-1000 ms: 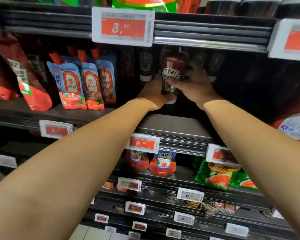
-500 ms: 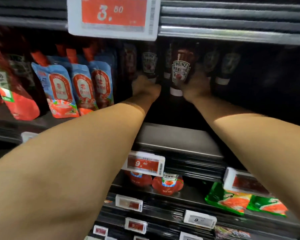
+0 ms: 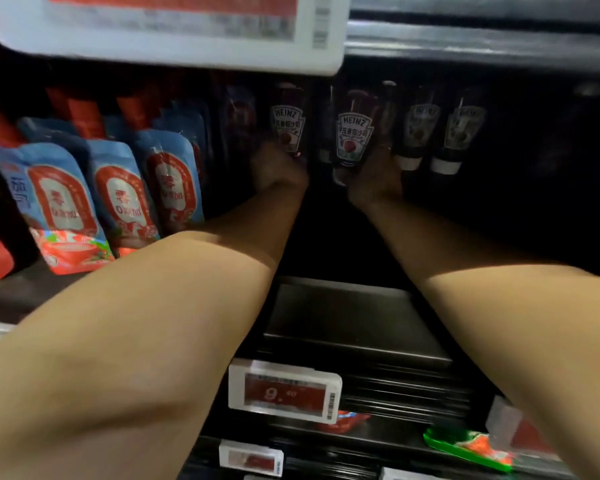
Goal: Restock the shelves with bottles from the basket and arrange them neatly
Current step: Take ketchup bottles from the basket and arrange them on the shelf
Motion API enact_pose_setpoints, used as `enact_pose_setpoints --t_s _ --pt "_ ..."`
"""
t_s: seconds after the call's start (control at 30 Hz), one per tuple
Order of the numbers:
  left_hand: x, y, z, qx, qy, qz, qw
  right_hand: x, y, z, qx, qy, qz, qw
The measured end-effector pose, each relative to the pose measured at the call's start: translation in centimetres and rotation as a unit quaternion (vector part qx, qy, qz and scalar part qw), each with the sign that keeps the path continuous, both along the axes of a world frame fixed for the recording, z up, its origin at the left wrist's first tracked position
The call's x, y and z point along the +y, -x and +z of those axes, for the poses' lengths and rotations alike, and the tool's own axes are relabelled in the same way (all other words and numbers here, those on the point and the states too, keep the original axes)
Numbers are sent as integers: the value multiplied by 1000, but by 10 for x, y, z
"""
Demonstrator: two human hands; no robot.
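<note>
Both bare forearms fill the lower half of the view and reach deep into the dark middle shelf [image 3: 357,327], whose grey front deck shows between them. Overhead, a big white price tag [image 3: 167,32] is cut off by the top edge, its red panel blurred past reading. To the left stands a row of blue and red sauce pouches [image 3: 118,199], leaning slightly, the nearest partly hidden behind the left arm.

Far back in the gloom, the left hand [image 3: 278,171] sits at the base of one Heinz bottle [image 3: 288,126]; its fingers are lost in shadow, so I cannot tell whether they grip. The right hand [image 3: 374,174] appears to be curled round the lower part of a second Heinz bottle [image 3: 352,140], cap down, just beside two more dim bottles [image 3: 437,133] with white caps. A smaller tag [image 3: 284,389] reading 9 hangs on the shelf edge below, and a green packet [image 3: 465,448] lies lower right, half cut off by the right arm.
</note>
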State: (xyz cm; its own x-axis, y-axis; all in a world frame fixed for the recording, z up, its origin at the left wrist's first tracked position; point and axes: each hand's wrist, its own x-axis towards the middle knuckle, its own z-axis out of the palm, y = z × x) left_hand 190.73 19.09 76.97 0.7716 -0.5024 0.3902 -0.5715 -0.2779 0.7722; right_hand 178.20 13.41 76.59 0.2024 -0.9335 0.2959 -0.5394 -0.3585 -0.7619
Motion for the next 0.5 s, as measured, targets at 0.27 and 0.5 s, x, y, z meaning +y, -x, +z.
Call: enact_pose_setpoints --t_s 0.27,0.5 --pt "-3 -3 -2 31 19 -11 999 -6 -6 -2 9 11 17 1000" --pt "-3 -2 -3 54 7 -32 998 -13 -9 -3 5 4 61 998"
